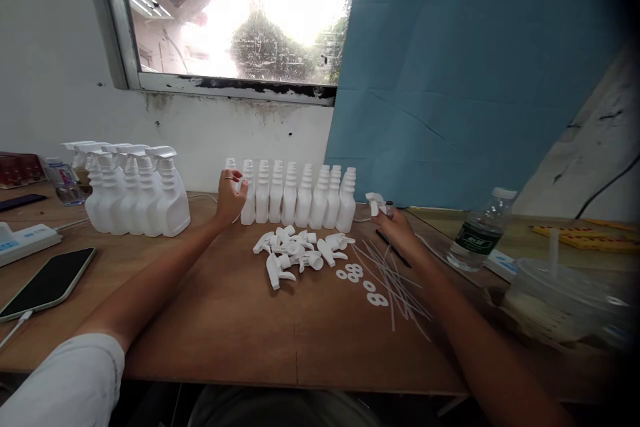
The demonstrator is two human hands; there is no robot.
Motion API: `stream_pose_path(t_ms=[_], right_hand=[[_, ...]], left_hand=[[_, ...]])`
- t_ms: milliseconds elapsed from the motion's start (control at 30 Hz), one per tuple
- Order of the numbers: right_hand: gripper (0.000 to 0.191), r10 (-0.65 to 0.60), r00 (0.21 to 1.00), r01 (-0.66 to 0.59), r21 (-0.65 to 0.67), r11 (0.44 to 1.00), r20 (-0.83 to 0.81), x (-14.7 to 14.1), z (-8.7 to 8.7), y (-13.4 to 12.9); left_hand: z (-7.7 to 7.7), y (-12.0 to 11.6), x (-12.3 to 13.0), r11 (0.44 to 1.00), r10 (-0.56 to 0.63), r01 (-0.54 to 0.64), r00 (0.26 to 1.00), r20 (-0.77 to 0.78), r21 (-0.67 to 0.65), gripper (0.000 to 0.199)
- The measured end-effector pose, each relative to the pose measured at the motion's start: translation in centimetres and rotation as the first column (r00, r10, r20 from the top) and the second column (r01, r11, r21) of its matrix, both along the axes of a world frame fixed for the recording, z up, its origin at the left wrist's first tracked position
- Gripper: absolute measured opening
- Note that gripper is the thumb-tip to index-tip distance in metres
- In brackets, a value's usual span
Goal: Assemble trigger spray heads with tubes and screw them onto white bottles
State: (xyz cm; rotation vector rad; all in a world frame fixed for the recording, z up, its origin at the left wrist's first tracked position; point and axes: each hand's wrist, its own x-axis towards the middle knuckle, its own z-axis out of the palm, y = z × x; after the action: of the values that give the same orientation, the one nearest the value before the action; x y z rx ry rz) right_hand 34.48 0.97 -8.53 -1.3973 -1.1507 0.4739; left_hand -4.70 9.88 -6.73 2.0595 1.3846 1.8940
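White sleeve (pixel 65 380) nearest, I have the left hand (pixel 233 196) at the leftmost upright spray bottle (pixel 230 163) near the far edge of the counter (pixel 225 320), its grip unclear, and the right hand (pixel 396 225), well right of that bottle, holding a trigger sprayer (pixel 374 201).

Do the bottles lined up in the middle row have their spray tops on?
No, those bottles show bare necks, and loose spray tops lie piled in front of them.

A workshop, judging by rowed blank bottles (pixel 303 205) and piled spray heads (pixel 314 260).
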Motion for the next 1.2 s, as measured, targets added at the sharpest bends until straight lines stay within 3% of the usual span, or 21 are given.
stream_pose_path(t_ms=[200, 300, 367, 467, 600, 700, 767, 833, 900, 967, 1067, 1200], right_hand=[[0.030, 0.039, 0.999, -0.041, 0.062, 0.997, 0.030, -2.2, 0.6, -1.1], [0.032, 0.084, 0.992, -0.093, 0.087, 0.992, 0.099, -3.5, 1.2, -2.1], [0.031, 0.133, 0.981, -0.148, 0.098, 0.984, 0.144, -5.0, 1.6, -2.9], [0.026, 0.287, 0.920, -0.316, 0.074, 0.946, 0.268, -8.2, 1.7, -4.4], [0.019, 0.555, 0.699, -0.603, -0.044, 0.796, 0.451, -12.0, 1.3, -6.7], [0.020, 0.645, 0.641, -0.678, -0.086, 0.730, 0.417, -12.8, 1.2, -7.9], [0.034, 0.666, 0.645, -0.690, -0.087, 0.718, 0.375, -12.4, 1.4, -8.1], [0.046, 0.619, 0.712, -0.645, -0.041, 0.763, 0.330, -11.5, 1.8, -7.9], [0.037, 0.503, 0.826, -0.534, 0.064, 0.843, 0.255, -10.5, 2.3, -7.6], [0.036, 0.386, 0.912, -0.408, 0.209, 0.889, 0.137, -9.7, 2.6, -7.8], [0.047, 0.235, 0.971, -0.233, 0.365, 0.901, 0.040, -9.1, 2.7, -9.3], [0.054, 0.047, 0.998, -0.032, 0.282, 0.959, -0.048, -9.7, 1.6, -12.2]], left_hand=[[0.3, -4.5, 3.4, 0.965, -0.247, 0.259, 0.948, -0.200, 0.036, 0.009], [-0.6, -7.0, 4.2, 0.904, -0.427, 0.420, 0.894, -0.135, -0.076, 0.007], [-1.6, -8.6, 5.0, 0.798, -0.567, 0.562, 0.823, 0.043, -0.217, 0.014], [-2.9, -10.7, 6.4, 0.576, -0.658, 0.757, 0.653, 0.374, -0.308, 0.034], [-4.0, -13.4, 8.1, 0.380, -0.614, 0.872, 0.488, 0.620, -0.309, 0.050], [-4.7, -15.4, 8.8, 0.206, -0.566, 0.935, 0.354, 0.745, -0.288, 0.050], [-5.2, -16.6, 9.2, 0.113, -0.516, 0.962, 0.270, 0.813, -0.247, 0.045], [-5.8, -17.3, 9.6, 0.029, -0.474, 0.972, 0.221, 0.852, -0.235, 0.044], [-6.4, -17.7, 9.9, -0.055, -0.469, 0.968, 0.190, 0.862, -0.243, 0.045], [-6.9, -17.5, 10.2, -0.119, -0.466, 0.965, 0.152, 0.871, -0.232, 0.046], [-7.3, -16.6, 10.4, -0.139, -0.419, 0.976, 0.093, 0.903, -0.165, 0.047], [-7.6, -14.9, 10.0, -0.139, -0.368, 0.985, 0.047, 0.929, -0.105, 0.040]])
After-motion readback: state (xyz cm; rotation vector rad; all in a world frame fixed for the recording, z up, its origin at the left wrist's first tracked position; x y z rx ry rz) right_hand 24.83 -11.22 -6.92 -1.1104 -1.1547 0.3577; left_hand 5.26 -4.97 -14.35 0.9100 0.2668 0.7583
